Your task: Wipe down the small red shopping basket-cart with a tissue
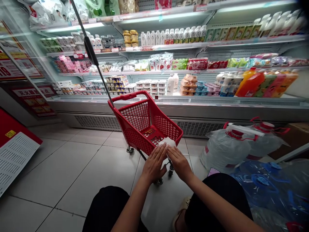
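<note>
A red plastic shopping basket cart [135, 140] on small wheels stands on the floor ahead, its handle toward the upper left. A white crumpled cloth or tissue [168, 141] lies at the basket's near rim. My left hand [155, 162] presses on the left part of the white material, its fingers stretched and its thumb apart. My right hand [178, 162] rests on the right part, fingers extended forward. The fingertips of both hands nearly meet over the material. The underside of each hand is hidden.
A refrigerated shelf [193, 102] with bottles, cups and packets runs across the back. Large water bottles [220, 148] and blue wrapped bottles [260, 180] stand at the right. A thin black pole [90, 51] rises from the cart. A red and white unit [19, 158] is at the left.
</note>
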Available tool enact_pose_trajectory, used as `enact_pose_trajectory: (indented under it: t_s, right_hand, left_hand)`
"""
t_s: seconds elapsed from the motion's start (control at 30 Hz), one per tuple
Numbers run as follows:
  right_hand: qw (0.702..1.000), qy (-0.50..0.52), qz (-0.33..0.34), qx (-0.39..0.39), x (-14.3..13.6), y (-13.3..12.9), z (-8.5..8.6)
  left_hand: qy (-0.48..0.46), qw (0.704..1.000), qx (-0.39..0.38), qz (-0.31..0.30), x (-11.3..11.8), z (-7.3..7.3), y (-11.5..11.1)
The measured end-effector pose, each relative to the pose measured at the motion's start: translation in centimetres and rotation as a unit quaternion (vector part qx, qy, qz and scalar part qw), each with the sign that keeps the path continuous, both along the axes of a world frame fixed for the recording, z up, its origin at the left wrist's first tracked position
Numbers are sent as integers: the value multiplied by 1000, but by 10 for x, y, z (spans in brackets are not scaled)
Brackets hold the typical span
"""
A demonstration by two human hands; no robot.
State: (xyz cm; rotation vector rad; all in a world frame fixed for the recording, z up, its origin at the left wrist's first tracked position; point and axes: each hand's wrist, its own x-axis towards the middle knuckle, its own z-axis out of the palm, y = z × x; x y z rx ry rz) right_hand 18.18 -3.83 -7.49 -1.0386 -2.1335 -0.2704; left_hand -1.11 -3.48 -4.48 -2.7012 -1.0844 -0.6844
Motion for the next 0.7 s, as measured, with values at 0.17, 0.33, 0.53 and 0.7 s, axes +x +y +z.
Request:
enact_pose_trajectory:
  t_s: [0.17, 0.33, 0.53, 0.7]
  right_hand:
    - [999, -19, 19, -34, 18, 4, 13]
    - [997, 26, 2, -67, 27, 1, 9]
    - [997, 14, -39, -65, 7, -12, 13]
    - [998, -12, -47, -48, 19, -8, 19]
  left_hand:
    - [-23, 996, 22, 88, -25, 18, 16]
    - [-34, 991, 14, 126, -24, 28, 14]
    - [-15, 997, 12, 72, 1, 21, 8]
    - [5, 999, 18, 41, -1, 22, 11]
